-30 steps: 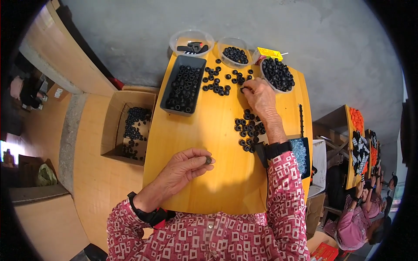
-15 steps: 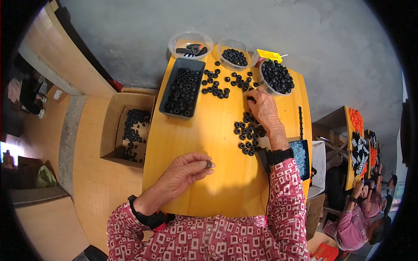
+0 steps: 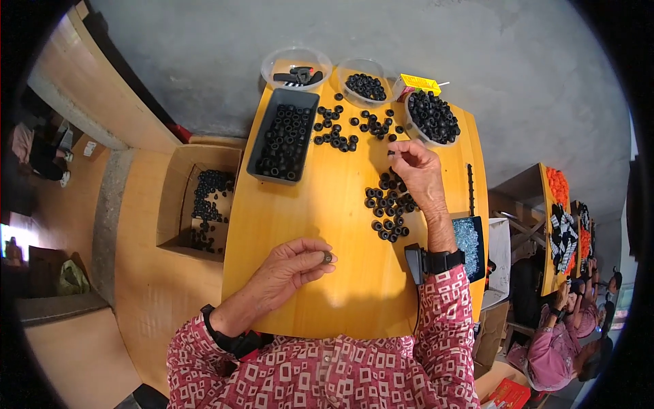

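The hands each pinch something small: the left hand [image 3: 293, 264], nearer the wearer than the dark grey rectangular tray [image 3: 283, 99], holds a stubby dark cylinder [image 3: 328, 258] between thumb and fingers; the right hand [image 3: 424, 176], off to the tray's right, has a small black piece [image 3: 391, 153] at thumb and forefinger. A yellow wooden surface [image 3: 323, 211] lies under the tray. Left of the tray stands an open cardboard box [image 3: 174, 198]. Right of the tray, a clear round tub [image 3: 413, 134] is heaped with black pieces [image 3: 433, 114]. Loose black rings [image 3: 388, 204] cluster to the tray's lower right.
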A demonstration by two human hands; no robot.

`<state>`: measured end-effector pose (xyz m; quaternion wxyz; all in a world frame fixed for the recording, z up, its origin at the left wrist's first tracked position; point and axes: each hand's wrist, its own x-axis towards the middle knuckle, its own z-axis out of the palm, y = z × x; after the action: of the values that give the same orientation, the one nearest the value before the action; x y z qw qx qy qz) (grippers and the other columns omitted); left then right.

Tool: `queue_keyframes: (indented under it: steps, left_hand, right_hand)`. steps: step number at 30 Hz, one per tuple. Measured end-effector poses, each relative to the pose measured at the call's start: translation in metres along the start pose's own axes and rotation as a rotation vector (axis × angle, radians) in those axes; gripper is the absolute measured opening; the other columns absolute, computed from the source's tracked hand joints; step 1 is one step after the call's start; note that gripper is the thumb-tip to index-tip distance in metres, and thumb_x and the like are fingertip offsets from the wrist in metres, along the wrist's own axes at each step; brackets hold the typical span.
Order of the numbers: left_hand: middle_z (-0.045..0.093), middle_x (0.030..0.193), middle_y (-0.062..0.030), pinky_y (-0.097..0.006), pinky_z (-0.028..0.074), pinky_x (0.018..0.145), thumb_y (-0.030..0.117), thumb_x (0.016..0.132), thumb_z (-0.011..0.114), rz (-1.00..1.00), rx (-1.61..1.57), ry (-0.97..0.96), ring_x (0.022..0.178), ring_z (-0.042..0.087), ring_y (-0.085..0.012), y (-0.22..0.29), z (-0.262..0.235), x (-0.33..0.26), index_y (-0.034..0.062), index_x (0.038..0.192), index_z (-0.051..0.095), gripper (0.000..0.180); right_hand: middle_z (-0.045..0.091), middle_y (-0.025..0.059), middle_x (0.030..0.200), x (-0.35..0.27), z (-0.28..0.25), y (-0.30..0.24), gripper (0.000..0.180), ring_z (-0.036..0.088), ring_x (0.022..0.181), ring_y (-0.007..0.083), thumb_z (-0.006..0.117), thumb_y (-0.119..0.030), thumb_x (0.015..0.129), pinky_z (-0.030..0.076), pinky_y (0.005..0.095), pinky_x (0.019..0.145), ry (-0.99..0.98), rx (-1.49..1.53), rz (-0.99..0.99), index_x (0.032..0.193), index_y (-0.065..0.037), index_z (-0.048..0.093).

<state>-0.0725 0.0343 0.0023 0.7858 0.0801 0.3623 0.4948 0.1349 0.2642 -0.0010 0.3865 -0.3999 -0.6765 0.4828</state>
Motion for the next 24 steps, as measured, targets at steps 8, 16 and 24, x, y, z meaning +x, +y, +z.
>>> queue_keyframes:
  steps: [8, 16, 24]
  left_hand:
    - [0.067, 0.104, -0.0061, -0.021, 0.056, 0.083, 0.010, 0.096, 0.060, 0.003, 0.028, 0.009, 0.096, 0.067, -0.0153, -0.001, 0.004, 0.001, 0.0043, 0.111, 0.063, 0.017]
    - [0.068, 0.104, -0.0074, -0.021, 0.057, 0.080, 0.009, 0.096, 0.059, -0.001, 0.031, 0.010, 0.094, 0.068, -0.0154, -0.002, 0.004, -0.005, 0.0033, 0.112, 0.062, 0.017]
    - [0.068, 0.106, -0.0075, -0.023, 0.056, 0.083, 0.009, 0.095, 0.060, -0.051, 0.043, 0.025, 0.096, 0.068, -0.0168, 0.000, 0.006, -0.004, 0.0038, 0.113, 0.063, 0.019]
  right_hand:
    - [0.060, 0.0158, 0.091, 0.003, 0.002, -0.003, 0.017, 0.062, 0.085, 0.0345, 0.064, -0.007, 0.079, 0.051, 0.0430, 0.074, 0.181, -0.904, -0.231, 0.095, -0.001, 0.067]
    - [0.061, 0.0149, 0.096, 0.020, 0.016, -0.010, 0.020, 0.061, 0.090, 0.0347, 0.064, -0.006, 0.079, 0.051, 0.0433, 0.078, 0.151, -0.955, -0.288, 0.098, -0.003, 0.067]
    - [0.056, 0.0163, 0.126, 0.041, 0.072, -0.017, 0.041, 0.052, 0.119, 0.0332, 0.065, -0.027, 0.087, 0.041, 0.0467, 0.098, -0.085, -1.090, -0.562, 0.123, -0.008, 0.059]
